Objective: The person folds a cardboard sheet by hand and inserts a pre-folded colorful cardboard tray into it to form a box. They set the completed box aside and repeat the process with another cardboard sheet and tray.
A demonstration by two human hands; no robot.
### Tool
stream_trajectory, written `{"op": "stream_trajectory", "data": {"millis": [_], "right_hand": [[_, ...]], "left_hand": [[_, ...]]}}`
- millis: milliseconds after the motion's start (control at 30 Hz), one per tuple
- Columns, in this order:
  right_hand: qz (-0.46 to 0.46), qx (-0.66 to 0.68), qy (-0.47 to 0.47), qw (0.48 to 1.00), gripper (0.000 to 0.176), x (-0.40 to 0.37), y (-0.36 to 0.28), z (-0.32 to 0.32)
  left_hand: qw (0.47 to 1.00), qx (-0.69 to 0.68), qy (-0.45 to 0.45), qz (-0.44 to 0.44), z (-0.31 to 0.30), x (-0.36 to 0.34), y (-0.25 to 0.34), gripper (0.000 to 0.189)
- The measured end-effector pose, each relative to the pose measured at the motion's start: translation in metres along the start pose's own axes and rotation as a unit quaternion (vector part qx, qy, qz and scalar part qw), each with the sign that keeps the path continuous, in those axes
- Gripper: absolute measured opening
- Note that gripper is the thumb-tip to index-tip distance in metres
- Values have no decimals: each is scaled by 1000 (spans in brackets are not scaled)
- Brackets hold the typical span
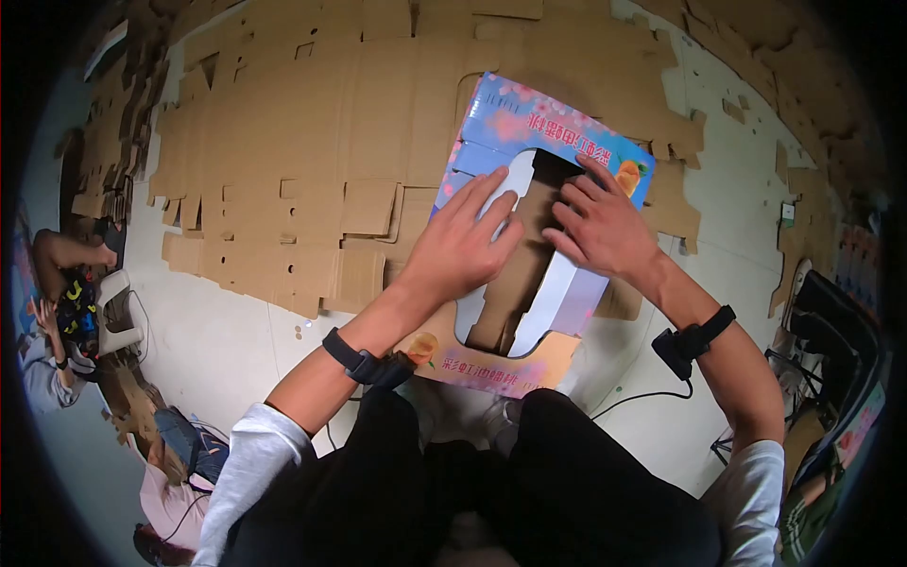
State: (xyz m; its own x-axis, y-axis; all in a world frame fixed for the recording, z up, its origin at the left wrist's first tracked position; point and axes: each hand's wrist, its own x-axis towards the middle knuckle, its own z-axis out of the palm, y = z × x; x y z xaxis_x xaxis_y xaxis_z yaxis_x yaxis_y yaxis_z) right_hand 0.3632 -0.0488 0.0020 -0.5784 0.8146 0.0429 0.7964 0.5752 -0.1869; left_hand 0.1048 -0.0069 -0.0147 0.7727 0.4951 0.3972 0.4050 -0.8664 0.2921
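A printed cardboard box (pixel 510 111) stands in front of my knees, its top decorated in pink, blue and orange with peach pictures and lettering. A long cut-out in the top shows the brown inside. My left hand (pixel 465 241) holds the left side of the top, its slightly bent fingers over the white flap (pixel 518 177) at the opening's edge. On the opposite side, my right hand (pixel 605 225) has its fingers curled over the opening's upper right edge. Below it, a white flap (pixel 548 298) slopes along the right side. Some fingertips are hidden.
Flattened brown cardboard (pixel 283 113) covers much of the pale floor (pixel 255 331). At the left, one person sits on a white stool (pixel 118 312) and another person (pixel 175 491) is lower down. A black chair-like object (pixel 831 331) stands right. Cables hang from both wrist straps.
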Motion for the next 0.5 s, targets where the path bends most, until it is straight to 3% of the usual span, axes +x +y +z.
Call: {"op": "stream_trajectory", "data": {"millis": [133,333,433,500], "right_hand": [[9,12,-37,999,46,14,-8,-1],[46,24,-23,998,49,17,-6,4],[93,13,-4,996,47,-2,2,1],[143,10,14,990,45,-29,17,-13]], "left_hand": [[998,-48,32,-12,-4,-2,4,12],[938,-294,77,-166,-21,-15,-8,10],[938,-270,110,-189,-40,-29,-16,11],[942,-201,30,-267,-43,-45,-26,19]]}}
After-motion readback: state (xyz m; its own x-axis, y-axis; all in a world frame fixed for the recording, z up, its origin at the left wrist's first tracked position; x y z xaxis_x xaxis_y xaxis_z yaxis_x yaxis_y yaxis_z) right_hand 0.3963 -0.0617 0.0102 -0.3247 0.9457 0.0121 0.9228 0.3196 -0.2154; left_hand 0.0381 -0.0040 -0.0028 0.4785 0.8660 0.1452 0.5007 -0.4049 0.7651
